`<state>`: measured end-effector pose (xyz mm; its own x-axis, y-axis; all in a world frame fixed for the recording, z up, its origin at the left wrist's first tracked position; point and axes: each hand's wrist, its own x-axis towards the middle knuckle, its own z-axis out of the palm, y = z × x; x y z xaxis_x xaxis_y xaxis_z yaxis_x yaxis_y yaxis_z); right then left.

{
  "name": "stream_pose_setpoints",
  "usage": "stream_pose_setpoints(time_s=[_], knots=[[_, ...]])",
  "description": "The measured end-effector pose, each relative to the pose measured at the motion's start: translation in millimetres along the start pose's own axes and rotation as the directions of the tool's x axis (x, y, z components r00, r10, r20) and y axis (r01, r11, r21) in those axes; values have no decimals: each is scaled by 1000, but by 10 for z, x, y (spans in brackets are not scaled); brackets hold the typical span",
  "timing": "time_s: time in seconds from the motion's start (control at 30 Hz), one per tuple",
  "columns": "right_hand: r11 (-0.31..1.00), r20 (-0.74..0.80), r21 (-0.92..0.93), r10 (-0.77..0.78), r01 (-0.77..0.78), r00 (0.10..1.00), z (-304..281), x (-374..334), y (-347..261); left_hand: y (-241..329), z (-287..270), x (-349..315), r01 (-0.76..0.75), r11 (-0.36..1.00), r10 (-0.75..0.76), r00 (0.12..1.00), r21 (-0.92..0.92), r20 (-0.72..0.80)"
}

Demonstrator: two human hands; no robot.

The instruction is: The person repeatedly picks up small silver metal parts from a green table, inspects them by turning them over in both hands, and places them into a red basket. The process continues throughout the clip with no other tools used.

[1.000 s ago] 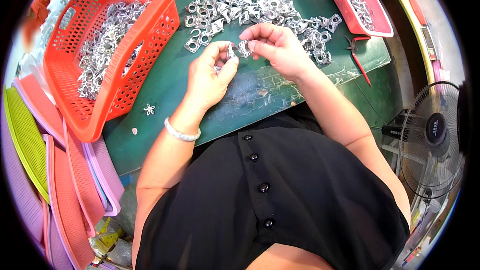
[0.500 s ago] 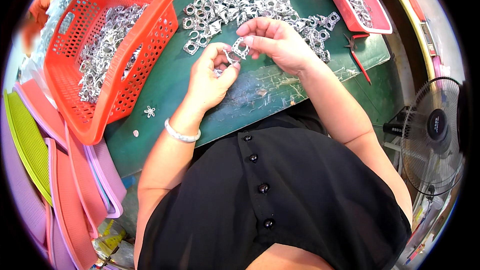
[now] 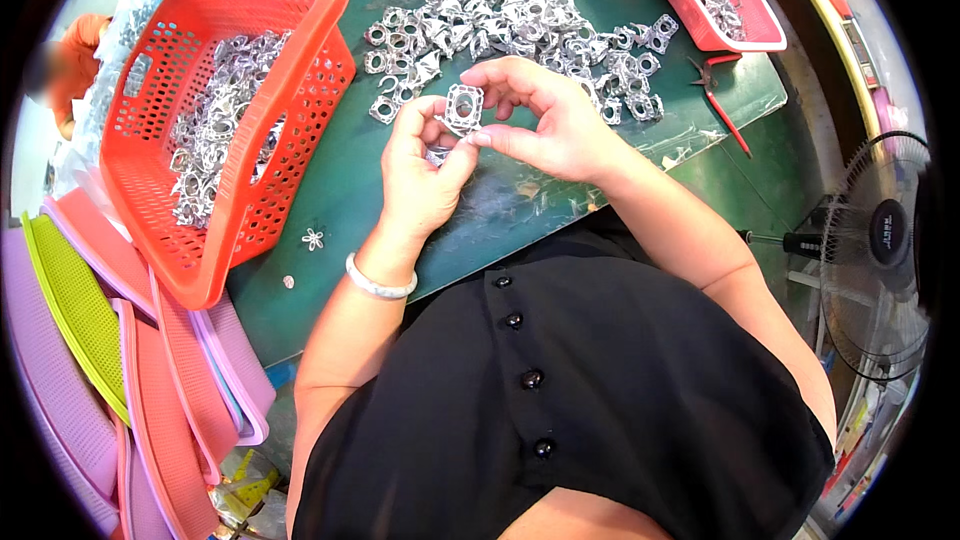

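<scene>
Both hands meet over the near part of the green table. A silver metal casting [image 3: 464,108] with a large oval opening stands upright between my left hand [image 3: 422,172] and my right hand [image 3: 560,128]. My left thumb and fingers pinch its lower left side. On the other side, my right thumb presses at its lower edge and the right forefinger curls by its top. Another bit of silver metal [image 3: 437,155] shows inside my left palm, mostly hidden by the fingers. Just beyond the hands lies a heap of similar castings [image 3: 490,15].
A red perforated basket [image 3: 225,190] of castings stands at left, a pink tray [image 3: 768,35] of small metal pieces at far right. Red-handled pliers [image 3: 725,120] lie near the right edge. A flower-shaped piece [image 3: 313,240] is by my left forearm. A fan [image 3: 880,250] stands right.
The casting has been turned, so its oval opening now faces me. My right thumb has moved from its upper side down to its lower edge. The whole view has shifted slightly.
</scene>
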<state>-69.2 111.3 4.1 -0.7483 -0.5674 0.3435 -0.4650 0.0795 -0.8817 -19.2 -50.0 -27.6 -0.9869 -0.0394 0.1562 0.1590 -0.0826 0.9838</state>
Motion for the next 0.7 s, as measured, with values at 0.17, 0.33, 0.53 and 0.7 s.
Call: stream_pose_setpoints(time_s=[0.17, 0.33, 0.53, 0.7], knots=[[994, -91, -53, -103, 98, 991, 41, -1, 38, 0, -2, 6, -10, 1000, 10, 1000, 13, 2], [986, -108, -66, -159, 153, 981, 32, -4, 37, 32, -30, -17, 2, 998, -5, 999, 65, 45], [988, -135, -9, -156, 156, 979, 48, -23, -6, -7, -1, -10, -91, 995, 90, 996, 45, 6], [982, -129, -64, -187, 180, 974, 30, -34, -34, -20, -3, -8, -125, 992, 125, 992, 34, 9]])
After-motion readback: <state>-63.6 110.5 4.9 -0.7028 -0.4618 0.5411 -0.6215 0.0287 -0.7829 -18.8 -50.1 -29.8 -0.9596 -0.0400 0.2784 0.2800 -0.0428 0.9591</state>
